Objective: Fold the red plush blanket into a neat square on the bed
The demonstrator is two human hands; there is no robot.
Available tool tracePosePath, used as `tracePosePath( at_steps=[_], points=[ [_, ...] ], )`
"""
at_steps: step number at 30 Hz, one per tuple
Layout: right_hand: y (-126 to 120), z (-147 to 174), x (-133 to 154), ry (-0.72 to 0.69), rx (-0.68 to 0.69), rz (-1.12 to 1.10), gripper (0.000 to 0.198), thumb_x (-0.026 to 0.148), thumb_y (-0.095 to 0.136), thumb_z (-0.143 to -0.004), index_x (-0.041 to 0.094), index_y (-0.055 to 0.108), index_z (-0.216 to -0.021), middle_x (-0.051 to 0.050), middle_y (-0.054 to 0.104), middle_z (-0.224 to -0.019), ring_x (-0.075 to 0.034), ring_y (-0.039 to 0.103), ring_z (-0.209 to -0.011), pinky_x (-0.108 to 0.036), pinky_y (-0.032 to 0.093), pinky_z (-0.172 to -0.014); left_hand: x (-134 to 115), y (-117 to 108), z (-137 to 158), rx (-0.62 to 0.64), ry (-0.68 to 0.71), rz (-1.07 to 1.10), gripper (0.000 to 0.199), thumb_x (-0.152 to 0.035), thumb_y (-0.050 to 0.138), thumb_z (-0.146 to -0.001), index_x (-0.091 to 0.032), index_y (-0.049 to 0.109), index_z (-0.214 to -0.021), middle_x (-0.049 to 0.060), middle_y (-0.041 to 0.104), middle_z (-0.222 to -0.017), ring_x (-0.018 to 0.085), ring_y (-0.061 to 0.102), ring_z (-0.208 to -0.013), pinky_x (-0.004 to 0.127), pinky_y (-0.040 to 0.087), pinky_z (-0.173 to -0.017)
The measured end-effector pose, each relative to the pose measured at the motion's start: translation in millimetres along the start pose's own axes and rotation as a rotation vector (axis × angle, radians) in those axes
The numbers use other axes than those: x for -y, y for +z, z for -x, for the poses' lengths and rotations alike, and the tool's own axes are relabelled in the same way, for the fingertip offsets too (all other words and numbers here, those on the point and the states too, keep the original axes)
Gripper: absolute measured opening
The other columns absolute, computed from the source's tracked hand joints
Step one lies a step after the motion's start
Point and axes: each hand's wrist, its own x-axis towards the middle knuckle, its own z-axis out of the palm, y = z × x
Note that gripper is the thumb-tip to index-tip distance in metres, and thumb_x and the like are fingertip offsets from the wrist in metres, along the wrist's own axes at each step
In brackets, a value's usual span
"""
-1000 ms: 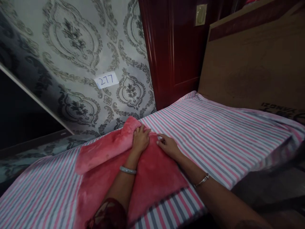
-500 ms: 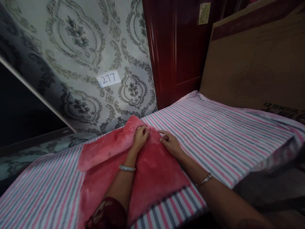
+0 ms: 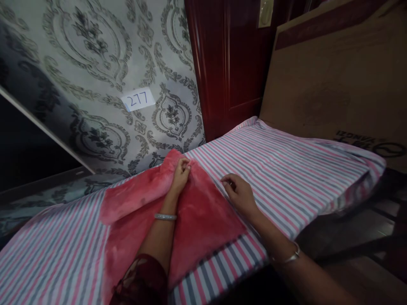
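A pink-red plush cloth (image 3: 210, 209) lies on a striped sheet, its far part folded over in a thick roll on the left. My left hand (image 3: 182, 171) pinches the cloth near its far right edge, thumb against the fingers. Off the cloth's right side, my right hand (image 3: 240, 192) hovers above the striped sheet with thumb and fingers brought together. Whatever those fingertips hold, if anything, is too small to make out. Each wrist wears a bracelet.
The striped sheet (image 3: 286, 169) covers the table or bed beneath. Patterned wallpaper bears a paper label (image 3: 138, 98) reading 277. Behind stands a dark red wooden panel (image 3: 213, 63), with a large cardboard box (image 3: 327, 80) at right. A dark panel (image 3: 28, 144) is at left.
My right hand has moved away from the cloth, to the right and toward me, and its fingers have drawn together. My left hand stays at the cloth's edge. The view has shifted slightly.
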Motion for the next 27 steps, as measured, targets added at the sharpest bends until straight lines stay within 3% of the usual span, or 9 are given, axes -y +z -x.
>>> tracePosePath(
  at_steps=[6,9,12,15,20,27],
  points=[
    [-2.4,50.5,13.7,-0.078,0.132,0.205,0.019,0.033,0.059,-0.087,0.022,0.062,-0.102,-0.005,0.065,-0.093,-0.021,0.060,-0.083,-0.033,0.047,-0.077,-7.5,-2.0,0.7,0.007,-0.002,0.044,0.013,-0.021,0.050,-0.084,-0.022,0.057,-0.095,0.001,0.065,-0.101,0.015,0.060,-0.095,0.029,0.047,-0.093],
    [5.8,57.9,12.3,-0.097,0.125,0.334,0.026,0.033,0.064,-0.085,0.022,0.060,-0.109,-0.007,0.063,-0.099,-0.023,0.059,-0.090,-0.036,0.047,-0.081,-12.7,-4.0,1.8,0.067,-0.015,0.055,0.022,-0.019,0.046,-0.082,-0.021,0.066,-0.090,0.003,0.071,-0.100,0.018,0.063,-0.101,0.035,0.046,-0.099],
    [10.8,59.0,10.2,-0.126,0.110,0.408,0.019,0.024,0.062,-0.086,0.023,0.061,-0.104,-0.007,0.062,-0.097,-0.024,0.058,-0.092,-0.036,0.046,-0.079,-17.0,-7.9,2.0,0.133,-0.061,0.006,0.027,-0.017,0.044,-0.078,-0.020,0.071,-0.079,0.003,0.074,-0.091,0.020,0.066,-0.097,0.037,0.048,-0.097],
    [13.0,59.9,9.7,-0.156,0.098,0.417,0.011,0.017,0.057,-0.087,0.022,0.062,-0.095,-0.006,0.061,-0.091,-0.024,0.057,-0.089,-0.036,0.045,-0.077,-21.3,-14.4,1.0,0.188,-0.056,-0.035,0.031,-0.012,0.045,-0.071,-0.019,0.074,-0.081,0.003,0.075,-0.090,0.022,0.067,-0.096,0.038,0.050,-0.096],
    [15.9,63.1,10.6,-0.221,0.056,0.378,0.015,0.015,0.050,-0.093,0.023,0.062,-0.087,-0.007,0.063,-0.089,-0.023,0.056,-0.085,-0.037,0.045,-0.077,-28.4,-24.0,-2.1,0.343,0.106,-0.249,0.056,-0.002,0.042,-0.061,-0.022,0.075,-0.101,0.002,0.073,-0.110,0.021,0.060,-0.117,0.039,0.042,-0.109],
    [14.7,65.8,15.1,-0.278,0.013,0.293,0.021,0.017,0.042,-0.098,0.021,0.062,-0.091,-0.007,0.067,-0.088,-0.023,0.058,-0.084,-0.039,0.047,-0.081,-42.1,-35.4,-6.1,0.369,0.197,-0.444,0.045,-0.001,0.040,-0.071,-0.022,0.073,-0.094,0.005,0.071,-0.101,0.021,0.060,-0.107,0.041,0.045,-0.106]
  ],
)
